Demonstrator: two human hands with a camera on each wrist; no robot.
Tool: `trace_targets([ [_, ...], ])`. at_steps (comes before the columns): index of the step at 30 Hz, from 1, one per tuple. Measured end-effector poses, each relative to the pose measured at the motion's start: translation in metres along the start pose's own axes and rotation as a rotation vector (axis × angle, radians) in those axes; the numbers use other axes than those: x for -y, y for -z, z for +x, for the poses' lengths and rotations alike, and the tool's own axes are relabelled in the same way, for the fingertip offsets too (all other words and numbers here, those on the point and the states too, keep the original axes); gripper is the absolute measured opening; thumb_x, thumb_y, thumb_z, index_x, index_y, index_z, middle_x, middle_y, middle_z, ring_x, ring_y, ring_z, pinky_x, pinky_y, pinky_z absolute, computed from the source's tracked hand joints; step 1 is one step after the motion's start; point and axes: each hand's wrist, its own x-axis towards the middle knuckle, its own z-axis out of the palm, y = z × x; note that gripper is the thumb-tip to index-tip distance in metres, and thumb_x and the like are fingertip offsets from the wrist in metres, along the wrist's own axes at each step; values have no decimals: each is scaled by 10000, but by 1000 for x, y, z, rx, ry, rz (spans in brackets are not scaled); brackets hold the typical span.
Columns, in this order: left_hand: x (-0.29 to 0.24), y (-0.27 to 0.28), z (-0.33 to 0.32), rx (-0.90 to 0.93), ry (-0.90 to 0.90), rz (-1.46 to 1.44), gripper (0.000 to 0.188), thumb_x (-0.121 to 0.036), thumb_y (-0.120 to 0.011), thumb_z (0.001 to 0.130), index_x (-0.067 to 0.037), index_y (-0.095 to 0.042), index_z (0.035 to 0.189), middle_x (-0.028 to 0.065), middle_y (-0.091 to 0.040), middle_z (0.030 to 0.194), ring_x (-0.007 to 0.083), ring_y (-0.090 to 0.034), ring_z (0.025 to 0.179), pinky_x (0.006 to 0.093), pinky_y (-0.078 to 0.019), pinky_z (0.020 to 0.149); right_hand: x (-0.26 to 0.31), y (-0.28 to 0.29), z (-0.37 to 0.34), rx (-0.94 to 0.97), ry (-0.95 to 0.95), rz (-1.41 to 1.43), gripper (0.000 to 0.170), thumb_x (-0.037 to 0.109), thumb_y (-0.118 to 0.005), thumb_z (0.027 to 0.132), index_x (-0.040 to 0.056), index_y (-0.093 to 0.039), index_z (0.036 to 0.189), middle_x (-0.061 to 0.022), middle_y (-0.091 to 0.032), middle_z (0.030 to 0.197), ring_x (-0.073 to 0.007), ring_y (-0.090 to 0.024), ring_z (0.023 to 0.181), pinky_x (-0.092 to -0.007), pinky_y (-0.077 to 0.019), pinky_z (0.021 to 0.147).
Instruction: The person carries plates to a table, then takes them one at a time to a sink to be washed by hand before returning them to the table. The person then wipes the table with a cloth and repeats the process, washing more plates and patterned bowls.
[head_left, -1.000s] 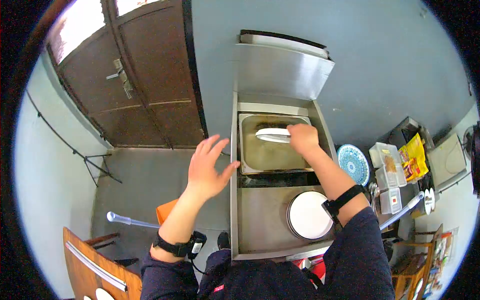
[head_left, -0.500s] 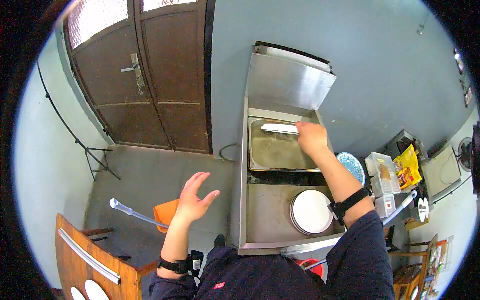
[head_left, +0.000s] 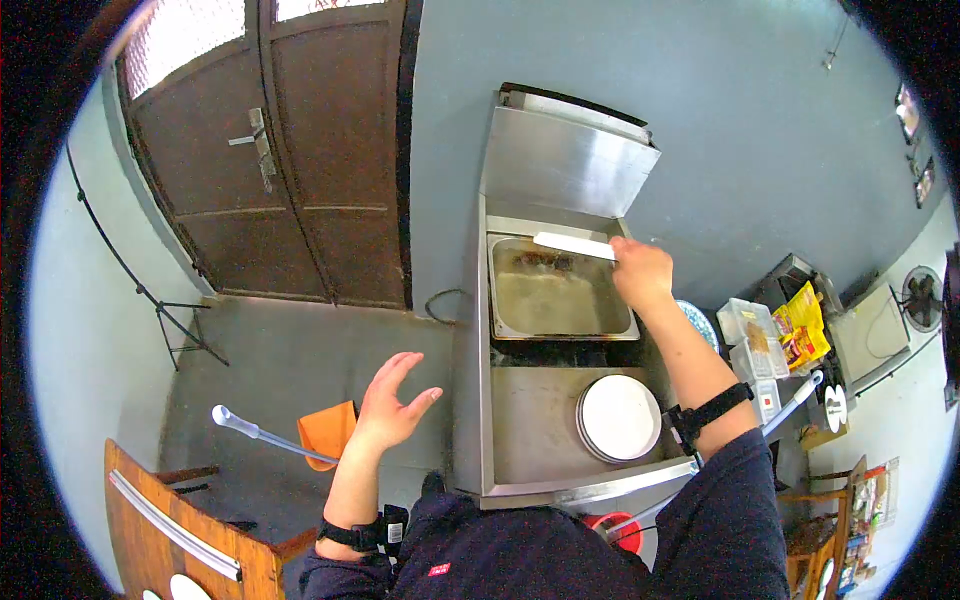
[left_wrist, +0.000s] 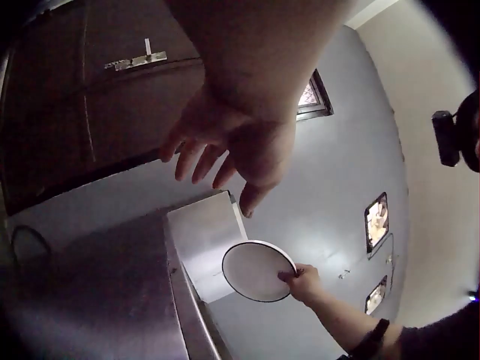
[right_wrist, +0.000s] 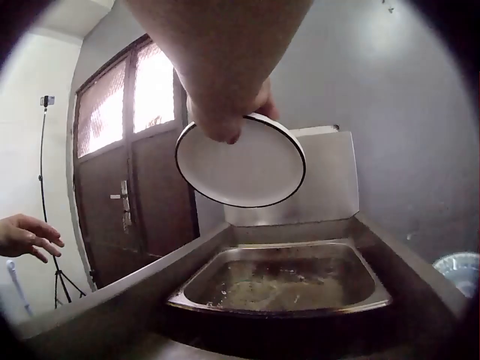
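My right hand (head_left: 642, 272) pinches the rim of a white, dark-edged plate (head_left: 574, 245) and holds it tilted above a metal basin (head_left: 565, 330) of cloudy liquid. The right wrist view shows the plate (right_wrist: 240, 169) clear of the basin (right_wrist: 292, 306), thumb on its face. In the left wrist view the same plate (left_wrist: 256, 271) hangs before the raised steel lid (left_wrist: 206, 232). My left hand (head_left: 392, 405) is in the air left of the counter, fingers spread, touching nothing. A stack of white plates (head_left: 622, 418) rests on the steel surface nearer my body.
The steel counter's raised edge (head_left: 484, 420) runs along its left side. At the right are a blue patterned bowl (head_left: 697, 322), clear containers (head_left: 752, 340) and a yellow bag (head_left: 803, 325). An orange object (head_left: 327, 434), a wooden table (head_left: 185, 530) and a red bucket (head_left: 622, 532) stand low around me.
The plate in my right hand has risen and moved toward the back of the basin, turning nearly edge-on to the head view. My left hand has drawn back from the counter's edge.
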Motion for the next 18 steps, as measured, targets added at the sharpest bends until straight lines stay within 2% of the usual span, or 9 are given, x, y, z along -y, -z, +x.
trace_targets([
  [2, 1, -1, 0, 6, 8, 0, 492, -229, -660, 695, -15, -480, 1099, 156, -476, 1139, 297, -448, 1072, 348, -364, 896, -2, 3, -1, 9, 2, -27, 153, 85, -480, 704, 96, -531, 848, -89, -585, 772, -267, -596, 727, -384, -480, 600],
  [5, 3, -1, 1, 17, 14, -17, 492, -222, -664, 693, -17, -480, 1101, 153, -476, 1142, 294, -449, 1073, 344, -366, 895, -12, -11, -4, -213, 63, 85, 157, 83, -485, 698, 98, -526, 848, -84, -579, 768, -281, -590, 711, -393, -476, 592],
  [10, 15, 1, 2, 43, 32, -28, 488, -217, -666, 693, -22, -481, 1101, 151, -476, 1140, 288, -451, 1073, 339, -366, 895, -7, -29, -8, -88, -87, 113, 155, 95, -521, 666, 89, -524, 821, -97, -573, 753, -300, -580, 718, -412, -468, 611],
  [14, 27, 7, 3, 89, 58, -39, 489, -220, -666, 694, -18, -481, 1099, 155, -473, 1140, 288, -454, 1068, 339, -366, 896, -18, -73, -12, -91, -269, 212, 162, 133, -556, 671, 70, -542, 820, -149, -576, 734, -319, -576, 709, -417, -468, 620],
  [17, 37, 13, 3, 101, 55, -46, 487, -218, -664, 696, -13, -480, 1097, 161, -469, 1141, 293, -452, 1068, 344, -364, 897, -32, -103, -13, -183, -501, 302, 174, 147, -568, 719, 27, -554, 844, -166, -592, 730, -326, -588, 675, -439, -474, 577],
  [18, 38, 16, 2, 96, 58, -51, 485, -216, -662, 697, -11, -480, 1096, 163, -469, 1141, 294, -451, 1069, 345, -363, 897, -31, -100, -12, -196, -708, 619, 188, 155, -572, 733, 11, -553, 853, -161, -596, 736, -320, -590, 678, -439, -476, 553],
])
